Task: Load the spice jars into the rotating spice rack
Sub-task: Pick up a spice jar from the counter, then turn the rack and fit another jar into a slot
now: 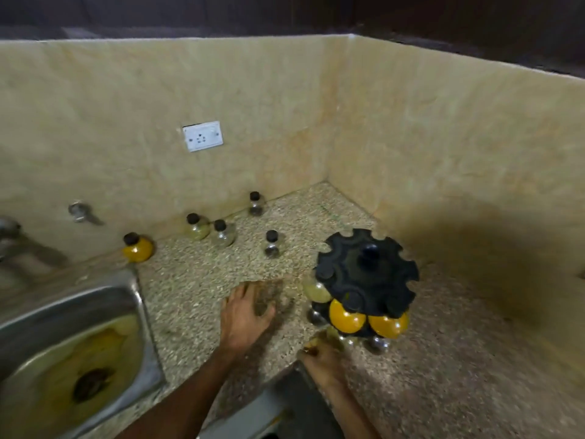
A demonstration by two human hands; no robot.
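The black rotating spice rack (pixel 367 267) stands on the speckled counter (pixel 196 280) near the wall corner. It holds a pale jar (pixel 316 289), two yellow jars (pixel 346 316) and clear jars lower down (pixel 376 343). Several loose black-capped jars stand along the back wall, among them a yellow one (pixel 138 247) and a clear one (pixel 272 245). My left hand (pixel 247 315), left of the rack, grips a blurred jar with brown contents (pixel 267 296). My right hand (pixel 323 356) is at the rack's foot, and its fingers are too blurred to read.
A steel sink (pixel 133 299) with yellowish water lies at the left, with a tap (pixel 9 229) behind it. A white wall socket (pixel 202 136) sits on the beige back wall. Walls close the counter at the back and right. The counter edge runs under my forearms.
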